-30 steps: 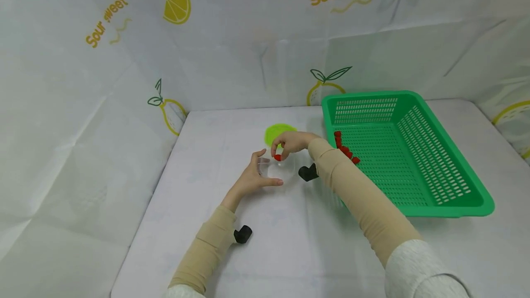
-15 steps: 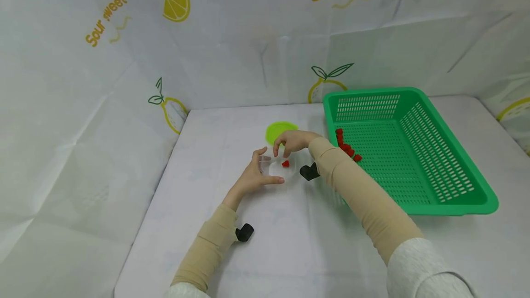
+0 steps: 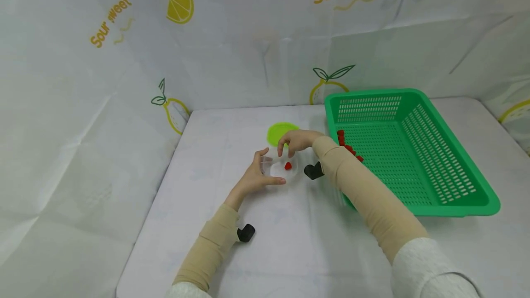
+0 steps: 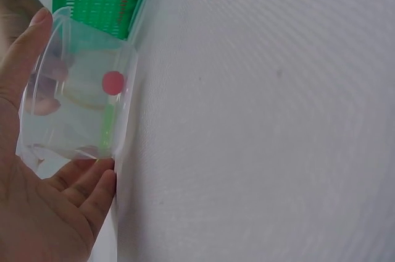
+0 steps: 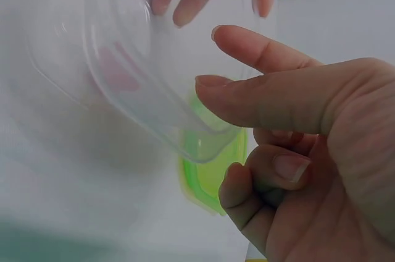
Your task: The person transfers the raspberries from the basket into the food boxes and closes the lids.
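A clear plastic container [image 4: 80, 129] stands on the white table, with one small red piece [image 3: 288, 166] lying in it. My left hand [image 3: 254, 177] holds the container from its left side, the thumb against its near side and the fingers around the far side. Over the container's far right rim hovers my right hand [image 3: 300, 140]. In the right wrist view its thumb and index fingertip are parted with nothing between them, and its other fingers are loosely bent. The red piece shows blurred through the container wall there.
A bright green lid [image 3: 278, 133] lies just behind the container, partly covered by the right hand. To the right is a large green basket [image 3: 393, 160] with several red pieces [image 3: 341, 137] along its left side, partly hidden by the right forearm.
A second ago my right hand pinched the red piece above the container; its fingers have let go, and the piece now lies inside. My left hand stays in place.
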The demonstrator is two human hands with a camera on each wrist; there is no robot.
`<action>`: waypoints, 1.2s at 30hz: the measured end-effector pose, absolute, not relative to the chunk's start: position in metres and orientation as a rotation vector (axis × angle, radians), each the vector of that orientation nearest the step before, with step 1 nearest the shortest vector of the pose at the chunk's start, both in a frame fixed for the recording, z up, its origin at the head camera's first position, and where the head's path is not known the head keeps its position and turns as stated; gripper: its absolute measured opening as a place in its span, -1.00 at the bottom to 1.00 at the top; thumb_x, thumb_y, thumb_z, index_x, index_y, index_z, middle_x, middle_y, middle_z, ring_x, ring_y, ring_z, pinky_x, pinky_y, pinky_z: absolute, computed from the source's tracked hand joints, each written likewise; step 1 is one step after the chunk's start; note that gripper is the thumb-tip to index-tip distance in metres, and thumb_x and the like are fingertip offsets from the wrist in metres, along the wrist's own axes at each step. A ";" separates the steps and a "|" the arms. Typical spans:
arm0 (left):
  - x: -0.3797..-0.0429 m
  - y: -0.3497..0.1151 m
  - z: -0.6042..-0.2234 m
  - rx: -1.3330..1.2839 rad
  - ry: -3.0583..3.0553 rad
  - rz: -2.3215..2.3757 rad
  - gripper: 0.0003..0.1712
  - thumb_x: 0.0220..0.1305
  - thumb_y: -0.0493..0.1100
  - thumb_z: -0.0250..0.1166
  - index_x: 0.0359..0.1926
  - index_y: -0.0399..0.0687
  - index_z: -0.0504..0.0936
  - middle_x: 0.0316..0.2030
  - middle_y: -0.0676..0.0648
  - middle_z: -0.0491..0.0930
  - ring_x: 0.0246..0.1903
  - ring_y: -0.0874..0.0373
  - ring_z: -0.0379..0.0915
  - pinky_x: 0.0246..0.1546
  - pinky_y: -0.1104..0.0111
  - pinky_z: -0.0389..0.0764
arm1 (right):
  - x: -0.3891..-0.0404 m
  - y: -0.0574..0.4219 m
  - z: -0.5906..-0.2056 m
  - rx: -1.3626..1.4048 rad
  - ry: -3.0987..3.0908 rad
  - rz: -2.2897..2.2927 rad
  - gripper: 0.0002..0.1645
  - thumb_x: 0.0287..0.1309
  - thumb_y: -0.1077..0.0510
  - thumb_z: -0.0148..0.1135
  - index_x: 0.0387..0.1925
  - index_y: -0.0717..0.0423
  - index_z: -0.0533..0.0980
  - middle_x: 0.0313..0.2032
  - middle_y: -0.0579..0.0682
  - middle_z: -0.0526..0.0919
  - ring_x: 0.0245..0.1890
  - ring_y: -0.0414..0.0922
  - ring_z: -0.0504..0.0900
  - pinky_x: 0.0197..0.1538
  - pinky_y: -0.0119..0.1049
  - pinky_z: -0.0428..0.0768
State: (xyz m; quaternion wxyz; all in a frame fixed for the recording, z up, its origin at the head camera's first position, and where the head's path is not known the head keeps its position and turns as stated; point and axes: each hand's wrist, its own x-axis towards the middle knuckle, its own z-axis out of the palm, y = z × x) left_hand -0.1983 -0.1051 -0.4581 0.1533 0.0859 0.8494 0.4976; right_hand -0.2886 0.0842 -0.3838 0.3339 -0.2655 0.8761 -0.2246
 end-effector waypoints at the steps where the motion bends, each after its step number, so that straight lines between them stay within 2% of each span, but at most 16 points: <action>1: -0.198 -0.105 -0.458 0.243 2.434 1.429 0.29 -0.30 0.20 0.55 0.39 0.28 -0.08 0.26 0.04 0.31 0.30 0.04 0.18 0.26 0.03 0.27 | -0.289 0.085 -0.383 -0.695 2.291 -0.585 -0.66 0.04 0.39 0.13 -0.17 0.01 0.59 -0.01 0.08 0.47 -0.19 -0.08 0.29 -0.22 -0.32 0.35; 5: -0.198 -0.105 -0.459 0.234 2.436 1.433 0.29 -0.30 0.19 0.55 0.39 0.28 -0.07 0.26 0.04 0.31 0.29 0.04 0.20 0.26 0.03 0.27 | -0.289 0.088 -0.380 -0.706 2.299 -0.590 -0.67 0.07 0.35 0.13 -0.12 0.04 0.58 0.02 0.11 0.47 -0.14 -0.05 0.31 -0.17 -0.29 0.39; 11: -0.196 -0.103 -0.460 0.222 2.424 1.441 0.28 -0.28 0.16 0.55 0.39 0.29 -0.08 0.27 0.01 0.30 0.29 0.02 0.21 0.26 0.02 0.28 | -0.283 0.091 -0.368 -0.712 2.343 -0.571 -0.69 0.11 0.26 0.17 -0.07 0.04 0.57 0.07 0.07 0.48 0.01 0.02 0.32 0.07 -0.09 0.41; 16: -0.196 -0.103 -0.461 0.219 2.421 1.449 0.27 -0.27 0.14 0.55 0.40 0.27 -0.08 0.28 -0.01 0.29 0.29 0.00 0.20 0.26 0.00 0.27 | -0.275 0.099 -0.351 -0.821 2.386 -0.556 -0.74 0.11 0.25 0.20 -0.12 0.02 0.58 -0.02 0.06 0.53 -0.07 -0.01 0.33 -0.01 -0.16 0.40; 21: -0.196 -0.102 -0.461 0.208 2.423 1.441 0.27 -0.28 0.18 0.55 0.39 0.33 -0.07 0.28 0.01 0.29 0.30 -0.02 0.18 0.26 -0.03 0.26 | -0.264 0.114 -0.335 -0.888 2.407 -0.588 -0.78 0.13 0.20 0.22 -0.14 0.00 0.58 -0.32 0.02 0.44 -0.27 -0.08 0.32 -0.24 -0.29 0.34; 24: -0.196 -0.101 -0.460 0.203 2.418 1.443 0.27 -0.29 0.18 0.55 0.39 0.35 -0.07 0.28 0.02 0.28 0.30 -0.01 0.17 0.27 -0.03 0.25 | -0.257 0.127 -0.328 -0.898 2.423 -0.676 -0.78 0.16 0.17 0.21 -0.13 -0.01 0.58 -0.42 -0.02 0.37 -0.35 -0.11 0.33 -0.30 -0.32 0.34; 31: -0.196 -0.100 -0.459 0.205 2.433 1.434 0.27 -0.29 0.17 0.56 0.39 0.37 -0.06 0.29 0.04 0.28 0.32 0.01 0.15 0.30 0.00 0.21 | -0.238 0.165 -0.318 -0.825 2.517 -0.916 -0.83 0.18 0.03 0.22 -0.17 -0.17 0.58 -0.37 -0.03 0.48 -0.31 -0.12 0.42 -0.27 -0.30 0.47; 36: -0.197 -0.102 -0.460 0.207 2.434 1.445 0.28 -0.30 0.14 0.57 0.40 0.37 -0.06 0.29 0.03 0.28 0.32 0.00 0.13 0.31 0.00 0.19 | -0.227 0.192 -0.315 -0.734 2.567 -1.017 -0.81 0.18 0.01 0.21 -0.16 -0.14 0.58 -0.31 -0.05 0.53 -0.34 -0.12 0.43 -0.32 -0.34 0.47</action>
